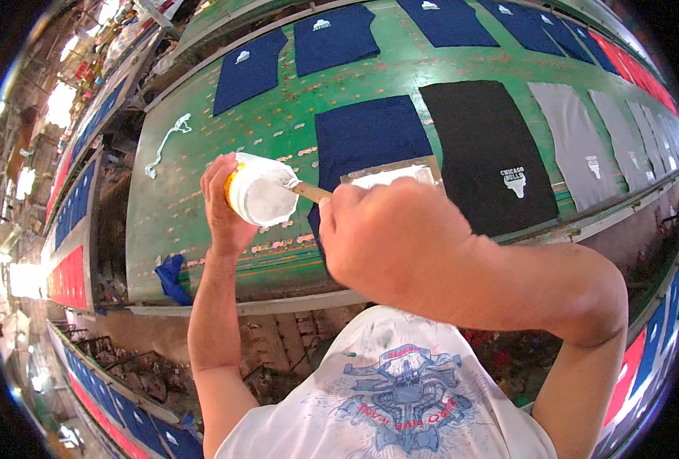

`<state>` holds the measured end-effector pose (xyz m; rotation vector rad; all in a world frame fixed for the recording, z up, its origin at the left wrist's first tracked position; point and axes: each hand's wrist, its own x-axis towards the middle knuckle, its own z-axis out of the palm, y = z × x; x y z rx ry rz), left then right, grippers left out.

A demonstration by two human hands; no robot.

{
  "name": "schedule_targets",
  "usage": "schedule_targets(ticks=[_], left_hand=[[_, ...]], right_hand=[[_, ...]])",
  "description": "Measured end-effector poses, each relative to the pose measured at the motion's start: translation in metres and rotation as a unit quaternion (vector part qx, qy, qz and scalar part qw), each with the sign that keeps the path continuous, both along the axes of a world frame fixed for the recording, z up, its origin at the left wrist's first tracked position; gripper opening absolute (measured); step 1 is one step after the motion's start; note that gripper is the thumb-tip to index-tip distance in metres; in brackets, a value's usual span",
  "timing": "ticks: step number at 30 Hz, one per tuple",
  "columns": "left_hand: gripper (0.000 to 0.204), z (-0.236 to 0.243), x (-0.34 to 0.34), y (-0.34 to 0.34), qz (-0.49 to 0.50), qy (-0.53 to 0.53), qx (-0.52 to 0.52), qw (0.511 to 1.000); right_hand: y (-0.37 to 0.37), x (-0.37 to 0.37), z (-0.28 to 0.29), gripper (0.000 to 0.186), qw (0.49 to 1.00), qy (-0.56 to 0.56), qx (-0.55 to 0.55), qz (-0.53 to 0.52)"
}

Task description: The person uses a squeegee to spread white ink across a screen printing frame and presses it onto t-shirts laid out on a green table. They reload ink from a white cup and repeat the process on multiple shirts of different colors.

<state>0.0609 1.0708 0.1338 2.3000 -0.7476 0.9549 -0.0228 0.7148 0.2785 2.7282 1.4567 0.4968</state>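
Observation:
My left hand (223, 200) is wrapped round the side of a white plastic tub (242, 191) with a yellow and orange label. The tub is tilted, and thick white ink (269, 203) shows inside it. In my right hand (393, 229) is the handle of a wooden stirring stick (309, 192), whose far end reaches over the rim into the tub. Just beyond my right hand, a printing frame (433, 170) with white ink on it lies on a navy fabric panel (370, 134). My hand hides most of the frame.
A long green table (278, 130) carries navy panels (336, 42), a black panel (481, 138) and grey panels (573, 141), most with white prints. A white strip (170, 141) and a blue rag (172, 280) lie at its left. Other tables with red and navy panels stand around.

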Motion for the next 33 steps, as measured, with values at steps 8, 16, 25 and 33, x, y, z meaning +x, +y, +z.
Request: schedule_targets(ticks=[8, 16, 25, 33], left_hand=[[0.101, 0.057, 0.012, -0.024, 0.031, -0.132, 0.059, 0.989], [0.097, 0.122, 0.009, -0.050, 0.064, -0.264, 0.147, 0.951], [0.092, 0.162, 0.011, -0.074, 0.078, -0.363, 0.153, 0.916], [0.109, 0.167, 0.020, -0.088, 0.092, -0.377, 0.110, 0.915]], right_hand=[[-0.047, 0.008, 0.013, 0.032, 0.994, 0.038, 0.056, 0.085], [-0.078, 0.032, -0.024, 0.045, 0.906, 0.303, 0.284, 0.084], [-0.114, 0.034, -0.056, 0.047, 0.556, 0.681, 0.460, 0.124], [-0.145, 0.020, -0.057, 0.048, 0.669, 0.553, 0.479, 0.129]])
